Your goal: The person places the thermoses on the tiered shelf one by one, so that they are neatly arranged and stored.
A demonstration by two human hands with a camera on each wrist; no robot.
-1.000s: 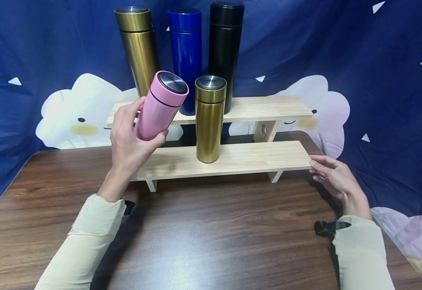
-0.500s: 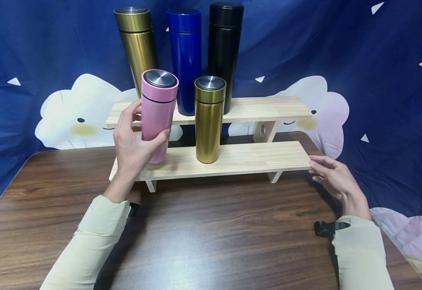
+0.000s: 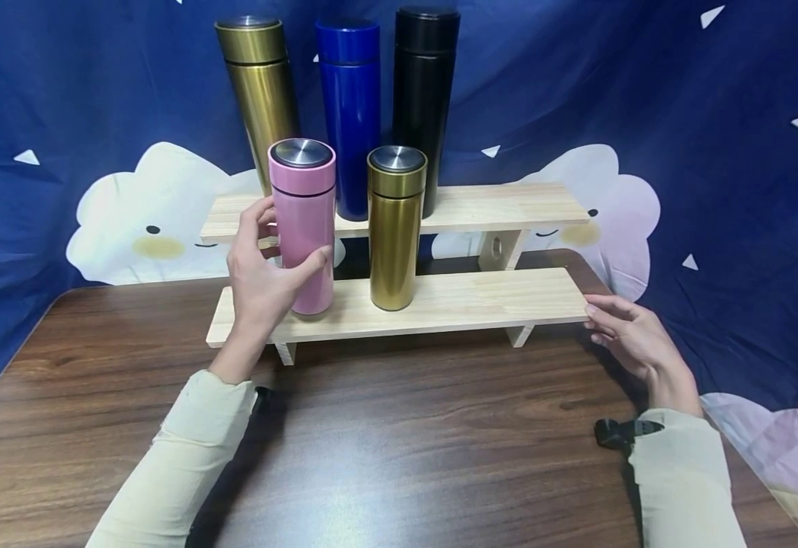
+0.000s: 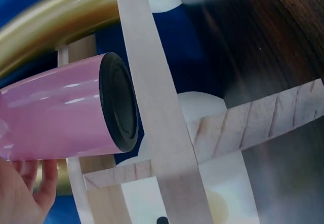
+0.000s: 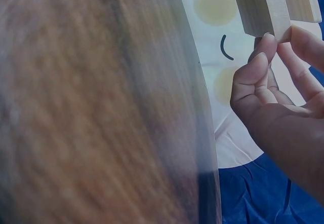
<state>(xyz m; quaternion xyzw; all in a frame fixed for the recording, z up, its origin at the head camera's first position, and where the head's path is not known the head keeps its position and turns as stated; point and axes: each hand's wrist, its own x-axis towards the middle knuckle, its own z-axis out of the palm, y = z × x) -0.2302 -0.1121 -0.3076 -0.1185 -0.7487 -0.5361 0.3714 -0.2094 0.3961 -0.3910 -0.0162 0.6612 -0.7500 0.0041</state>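
Note:
My left hand (image 3: 260,281) grips a pink thermos (image 3: 303,228), fingers on its far left side and thumb across its front. The thermos stands upright over the lower board of a two-tier wooden shelf (image 3: 495,293), left of a shorter gold thermos (image 3: 395,236). In the left wrist view, the pink thermos (image 4: 61,110) shows its black base close to the board's edge (image 4: 162,117). At the right end of the lower board, my right hand (image 3: 635,335) pinches the corner. Thumb and fingertips (image 5: 268,44) meet that wood in the right wrist view.
On the upper board (image 3: 509,205) stand a tall gold thermos (image 3: 258,99), a blue one (image 3: 349,114) and a black one (image 3: 426,106). The shelf rests on a brown wooden table (image 3: 406,441). Behind hangs a blue cloth (image 3: 735,228) with cloud prints.
My left hand has brought the pink thermos from a tilt to upright and lowered it over the lower board, then shifted it slightly right toward the gold one. My right hand stays put.

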